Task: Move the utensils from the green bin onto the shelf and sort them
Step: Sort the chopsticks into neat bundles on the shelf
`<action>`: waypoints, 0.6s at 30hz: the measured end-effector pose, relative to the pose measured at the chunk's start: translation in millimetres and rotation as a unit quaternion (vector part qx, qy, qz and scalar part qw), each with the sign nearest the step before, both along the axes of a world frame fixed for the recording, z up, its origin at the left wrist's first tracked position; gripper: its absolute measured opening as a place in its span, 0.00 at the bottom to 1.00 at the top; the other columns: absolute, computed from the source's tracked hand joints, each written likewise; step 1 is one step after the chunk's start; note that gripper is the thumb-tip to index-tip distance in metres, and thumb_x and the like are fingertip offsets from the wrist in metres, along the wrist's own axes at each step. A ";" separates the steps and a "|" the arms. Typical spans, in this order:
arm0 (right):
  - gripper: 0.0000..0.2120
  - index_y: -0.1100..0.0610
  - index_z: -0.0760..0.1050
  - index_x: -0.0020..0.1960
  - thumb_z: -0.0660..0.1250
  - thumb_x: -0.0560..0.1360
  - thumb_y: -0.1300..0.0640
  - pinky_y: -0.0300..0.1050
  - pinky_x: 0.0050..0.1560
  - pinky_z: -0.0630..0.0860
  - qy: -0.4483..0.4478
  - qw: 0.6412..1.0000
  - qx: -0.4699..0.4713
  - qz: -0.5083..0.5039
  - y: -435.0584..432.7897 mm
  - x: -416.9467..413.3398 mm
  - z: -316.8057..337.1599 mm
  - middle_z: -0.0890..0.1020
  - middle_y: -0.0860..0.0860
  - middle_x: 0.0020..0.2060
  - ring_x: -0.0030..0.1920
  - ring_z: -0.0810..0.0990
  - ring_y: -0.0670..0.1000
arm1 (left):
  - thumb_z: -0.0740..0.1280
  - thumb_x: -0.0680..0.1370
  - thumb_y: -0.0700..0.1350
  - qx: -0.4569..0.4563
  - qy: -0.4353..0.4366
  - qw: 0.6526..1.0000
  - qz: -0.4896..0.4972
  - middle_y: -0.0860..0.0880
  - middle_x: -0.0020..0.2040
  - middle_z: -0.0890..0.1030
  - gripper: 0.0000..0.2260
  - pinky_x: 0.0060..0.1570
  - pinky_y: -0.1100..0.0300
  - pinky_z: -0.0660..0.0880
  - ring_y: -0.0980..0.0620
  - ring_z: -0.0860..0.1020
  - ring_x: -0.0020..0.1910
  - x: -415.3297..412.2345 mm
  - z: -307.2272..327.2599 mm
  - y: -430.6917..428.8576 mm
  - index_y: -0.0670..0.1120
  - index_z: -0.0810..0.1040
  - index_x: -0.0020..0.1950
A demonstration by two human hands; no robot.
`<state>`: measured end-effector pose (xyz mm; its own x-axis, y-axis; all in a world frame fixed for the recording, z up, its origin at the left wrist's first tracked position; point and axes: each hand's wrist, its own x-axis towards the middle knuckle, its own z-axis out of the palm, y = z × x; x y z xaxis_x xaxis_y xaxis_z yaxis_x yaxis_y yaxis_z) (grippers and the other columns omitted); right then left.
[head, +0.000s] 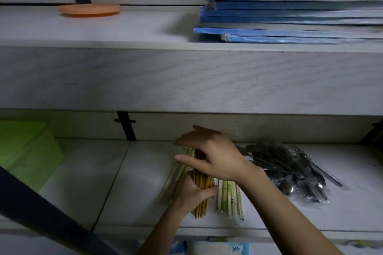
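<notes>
My left hand (193, 192) grips a bundle of bare wooden chopsticks (202, 182) standing on the lower shelf (128, 182). My right hand (213, 155) rests flat over the far ends of that bundle, fingers spread and pointing left. Paper-wrapped chopsticks (173, 182) lie just left of the bundle, and another wrapped set (229, 198) lies to its right. A pile of metal spoons in clear plastic bags (294, 174) sits further right on the same shelf. The green bin (24, 155) stands at the shelf's left end.
The upper shelf holds an orange round lid (89, 9) and a stack of blue folders (290, 6). A dark bar (41, 213) crosses the lower left corner. A tissue pack (223, 248) shows below the shelf edge.
</notes>
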<state>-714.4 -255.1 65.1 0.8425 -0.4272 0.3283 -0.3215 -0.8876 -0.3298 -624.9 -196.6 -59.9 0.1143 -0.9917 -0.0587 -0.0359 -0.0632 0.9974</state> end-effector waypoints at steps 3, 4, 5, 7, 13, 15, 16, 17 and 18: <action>0.25 0.48 0.69 0.69 0.56 0.76 0.37 0.48 0.64 0.73 0.050 0.999 -0.001 -0.011 -1.0 -3.3 4.5 0.75 0.47 0.66 0.66 0.73 0.48 | 0.71 0.67 0.35 0.007 0.010 1.000 -0.003 0.51 0.30 0.79 0.06 0.39 0.60 0.77 0.52 0.79 0.34 -3.0 2.0 0.8 0.44 0.77 0.36; 0.24 0.48 0.67 0.70 0.57 0.77 0.39 0.48 0.64 0.72 0.067 0.998 -0.010 -0.021 -2.6 -5.2 5.8 0.73 0.47 0.67 0.67 0.71 0.48 | 0.71 0.68 0.34 0.019 0.016 1.000 0.000 0.51 0.30 0.78 0.07 0.38 0.61 0.76 0.52 0.79 0.33 -4.0 2.1 1.0 0.44 0.76 0.36; 0.23 0.48 0.67 0.69 0.57 0.77 0.40 0.48 0.63 0.72 0.089 0.995 -0.027 -0.033 -4.4 -7.0 6.8 0.72 0.47 0.67 0.67 0.71 0.49 | 0.70 0.69 0.33 0.035 0.020 0.999 0.006 0.51 0.31 0.78 0.07 0.37 0.62 0.76 0.53 0.78 0.32 -5.1 1.2 1.5 0.43 0.75 0.37; 0.20 0.48 0.68 0.67 0.57 0.78 0.42 0.48 0.59 0.73 0.136 0.988 -0.049 -0.052 -8.5 -11.5 10.5 0.74 0.47 0.64 0.63 0.73 0.50 | 0.70 0.71 0.34 0.075 0.013 0.997 0.020 0.48 0.33 0.76 0.07 0.36 0.63 0.76 0.56 0.77 0.30 -8.7 0.4 2.0 0.41 0.73 0.43; 0.27 0.46 0.69 0.64 0.60 0.71 0.32 0.43 0.59 0.67 0.238 0.965 -0.053 -0.091 -19.2 -52.6 39.2 0.75 0.44 0.59 0.60 0.73 0.48 | 0.68 0.73 0.41 0.136 -0.104 0.984 -0.046 0.52 0.38 0.71 0.11 0.38 0.66 0.73 0.57 0.72 0.36 -17.2 34.1 -5.5 0.53 0.67 0.41; 0.33 0.44 0.68 0.66 0.64 0.66 0.30 0.44 0.72 0.56 0.335 0.935 -0.085 -0.084 -22.6 -67.2 40.5 0.73 0.42 0.63 0.65 0.69 0.46 | 0.67 0.72 0.42 0.122 -0.202 0.966 -0.107 0.51 0.36 0.71 0.08 0.37 0.63 0.72 0.55 0.72 0.35 -11.6 45.2 -10.2 0.51 0.69 0.39; 0.33 0.44 0.68 0.66 0.65 0.65 0.31 0.47 0.74 0.51 0.378 0.918 -0.090 -0.076 -23.8 -71.9 35.4 0.73 0.42 0.63 0.66 0.68 0.46 | 0.68 0.72 0.42 0.117 -0.252 0.950 -0.140 0.51 0.35 0.71 0.07 0.36 0.62 0.71 0.54 0.72 0.34 -8.5 49.8 -12.2 0.49 0.70 0.40; 0.31 0.45 0.69 0.65 0.67 0.66 0.33 0.49 0.75 0.52 0.409 0.907 -0.079 -0.065 -24.4 -74.9 27.2 0.75 0.43 0.62 0.65 0.70 0.47 | 0.68 0.71 0.43 0.114 -0.306 0.930 -0.169 0.51 0.34 0.71 0.06 0.34 0.63 0.69 0.54 0.71 0.32 -5.3 53.1 -14.5 0.49 0.71 0.40; 0.28 0.46 0.70 0.63 0.68 0.67 0.36 0.50 0.73 0.59 0.424 0.903 -0.048 -0.055 -24.7 -76.3 15.1 0.76 0.44 0.60 0.62 0.72 0.48 | 0.68 0.71 0.43 0.113 -0.362 0.905 -0.192 0.51 0.34 0.71 0.06 0.32 0.64 0.67 0.54 0.70 0.31 -2.3 55.6 -16.4 0.48 0.71 0.41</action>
<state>-790.6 -279.8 80.2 0.7622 -0.5275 -0.3751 -0.5099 -0.8463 0.1541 -627.2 -213.0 -4.3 -0.1471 -0.9381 -0.3136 -0.7378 -0.1071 0.6665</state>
